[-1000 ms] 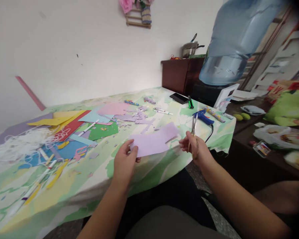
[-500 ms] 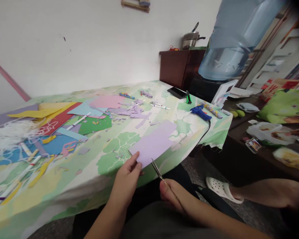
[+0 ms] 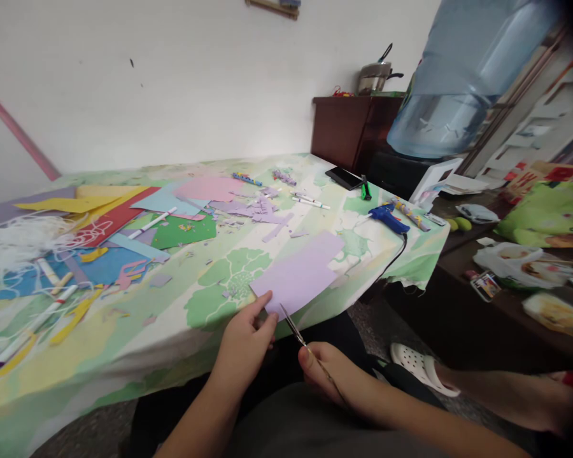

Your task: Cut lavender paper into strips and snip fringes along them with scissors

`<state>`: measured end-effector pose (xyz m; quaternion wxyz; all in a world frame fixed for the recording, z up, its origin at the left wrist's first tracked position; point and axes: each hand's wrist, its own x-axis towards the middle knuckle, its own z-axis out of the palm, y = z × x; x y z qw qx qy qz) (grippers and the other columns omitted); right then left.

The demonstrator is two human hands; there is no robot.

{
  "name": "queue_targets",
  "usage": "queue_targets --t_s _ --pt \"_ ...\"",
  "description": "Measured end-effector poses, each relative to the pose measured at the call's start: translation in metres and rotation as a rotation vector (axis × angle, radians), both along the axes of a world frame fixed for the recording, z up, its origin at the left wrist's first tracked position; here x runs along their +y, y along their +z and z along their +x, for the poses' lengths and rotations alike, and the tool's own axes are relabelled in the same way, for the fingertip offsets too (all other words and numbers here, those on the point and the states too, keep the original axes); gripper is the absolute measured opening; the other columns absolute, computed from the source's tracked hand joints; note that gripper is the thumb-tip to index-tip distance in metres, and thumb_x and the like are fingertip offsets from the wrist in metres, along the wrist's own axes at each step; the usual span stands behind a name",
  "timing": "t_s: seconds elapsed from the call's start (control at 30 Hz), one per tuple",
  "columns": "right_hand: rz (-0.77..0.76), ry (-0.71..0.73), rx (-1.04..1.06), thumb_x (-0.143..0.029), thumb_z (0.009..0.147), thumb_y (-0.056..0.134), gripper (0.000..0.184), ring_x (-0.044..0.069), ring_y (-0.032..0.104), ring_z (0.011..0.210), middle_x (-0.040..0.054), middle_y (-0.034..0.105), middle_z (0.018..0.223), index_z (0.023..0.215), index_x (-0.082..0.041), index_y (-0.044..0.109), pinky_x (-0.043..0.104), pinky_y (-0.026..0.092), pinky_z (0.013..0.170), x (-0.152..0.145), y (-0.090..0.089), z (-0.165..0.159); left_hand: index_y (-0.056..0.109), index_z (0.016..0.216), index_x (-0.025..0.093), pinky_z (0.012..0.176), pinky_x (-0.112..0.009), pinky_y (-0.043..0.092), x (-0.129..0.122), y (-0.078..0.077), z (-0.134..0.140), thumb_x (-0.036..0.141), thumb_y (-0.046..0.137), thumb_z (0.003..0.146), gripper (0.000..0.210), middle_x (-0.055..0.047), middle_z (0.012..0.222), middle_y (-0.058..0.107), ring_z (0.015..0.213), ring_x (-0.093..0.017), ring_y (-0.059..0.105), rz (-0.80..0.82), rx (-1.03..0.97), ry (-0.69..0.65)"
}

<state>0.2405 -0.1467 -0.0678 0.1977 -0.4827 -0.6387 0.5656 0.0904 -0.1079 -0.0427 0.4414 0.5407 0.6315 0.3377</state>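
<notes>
A sheet of light purple paper (image 3: 300,273) reaches over the near edge of the table. My left hand (image 3: 248,337) pinches its near left corner between thumb and fingers. My right hand (image 3: 329,372) is closed round the handles of a pair of scissors (image 3: 293,327), which it partly hides. The scissor blades point up and left, with their tips at the paper's near edge, close to my left thumb. Beyond the sheet lie purple paper scraps (image 3: 262,210) and a few white markers (image 3: 310,202).
On the left are coloured paper sheets (image 3: 119,222), white string (image 3: 23,248) and yellow strips (image 3: 76,315). A blue glue gun (image 3: 389,217) with a cord, a black phone (image 3: 344,178) and a decorated roll (image 3: 410,213) lie at the right. Another person's leg (image 3: 501,394) extends in from the right.
The scissors have shifted left, their tips now over the paper's near edge, nearer my left thumb. My left hand keeps its pinch. The whole view has shifted slightly.
</notes>
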Motion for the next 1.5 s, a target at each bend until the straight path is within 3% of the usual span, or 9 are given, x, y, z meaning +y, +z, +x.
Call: queue_targets --t_s 0.2,0.53,0.83,1.07,1.2,1.3,1.4,1.5 --pt "0.051 -0.025 -0.029 -0.056 0.073 0.018 0.044 0.005 0.021 0.043 -0.0041 0.028 0.050 0.057 -0.017 0.032 0.019 0.017 0.038 -0.001 -0.006 -0.002 0.044 0.109 0.021 0.044 -0.022 0.038 0.002 -0.001 -0.001 0.032 0.047 0.065 0.045 0.007 0.045 0.045 0.038 -0.009 0.045 0.009 0.040 -0.030" --pt "0.012 -0.058 -0.021 -0.056 0.073 0.020 0.044 0.004 0.023 0.040 -0.0044 0.029 0.047 0.057 -0.017 0.031 0.019 0.017 0.036 -0.002 -0.009 -0.002 0.052 0.101 0.018 0.044 -0.022 0.032 0.004 0.003 -0.006 0.033 0.052 0.059 0.045 0.006 0.046 0.041 0.041 -0.009 0.039 0.068 0.124 -0.024" --pt "-0.220 -0.107 0.010 -0.062 0.063 0.033 0.045 0.004 0.024 0.032 -0.0067 0.028 0.037 0.050 -0.019 0.030 0.018 0.019 0.030 0.000 -0.016 -0.003 0.053 0.098 0.017 0.043 -0.021 0.031 0.006 -0.001 -0.005 0.033 0.052 0.059 0.042 0.006 0.047 0.039 0.043 -0.008 0.037 0.106 0.117 -0.001" --pt "0.018 -0.002 -0.043 -0.060 0.068 0.026 0.046 0.005 0.022 0.045 -0.0037 0.028 0.051 0.056 -0.016 0.031 0.018 0.019 0.037 -0.008 0.002 0.012 0.051 0.100 0.017 0.046 -0.023 0.035 0.007 -0.005 -0.005 0.037 0.052 0.059 0.045 0.005 0.051 0.041 0.046 -0.009 0.042 0.121 0.069 0.027" --pt "0.067 -0.039 0.007 -0.059 0.069 0.025 0.045 0.006 0.024 0.047 -0.0034 0.030 0.054 0.059 -0.016 0.033 0.018 0.021 0.039 -0.012 -0.005 0.021 0.049 0.102 0.016 0.052 -0.025 0.040 0.007 -0.007 -0.005 0.037 0.052 0.060 0.047 0.003 0.056 0.049 0.051 -0.012 0.049 0.108 -0.047 0.041" --pt "0.067 -0.235 0.070 -0.064 0.063 0.027 0.049 0.005 0.028 0.043 -0.0040 0.032 0.051 0.060 -0.017 0.034 0.018 0.023 0.036 -0.007 -0.016 0.031 0.048 0.103 0.017 0.053 -0.026 0.042 0.010 0.001 -0.010 0.036 0.052 0.061 0.046 0.000 0.066 0.055 0.050 -0.011 0.050 0.105 -0.059 0.099" --pt "-0.013 -0.391 0.192 -0.066 0.062 0.026 0.050 0.008 0.040 0.044 -0.0008 0.042 0.054 0.059 -0.017 0.035 0.022 0.034 0.041 0.007 -0.017 0.047 0.044 0.107 0.022 0.054 -0.025 0.043 0.021 0.020 -0.022 0.033 0.052 0.061 0.048 -0.005 0.096 0.054 0.050 -0.008 0.050 0.160 0.048 0.142" --pt "0.010 -0.460 0.330 -0.064 0.063 0.029 0.048 0.011 0.048 0.053 0.0027 0.049 0.063 0.059 -0.017 0.036 0.027 0.041 0.050 0.021 -0.008 0.063 0.035 0.112 0.028 0.057 -0.025 0.042 0.026 0.044 -0.031 0.032 0.049 0.063 0.051 -0.003 0.110 0.046 0.060 -0.010 0.052 0.417 0.263 0.276"
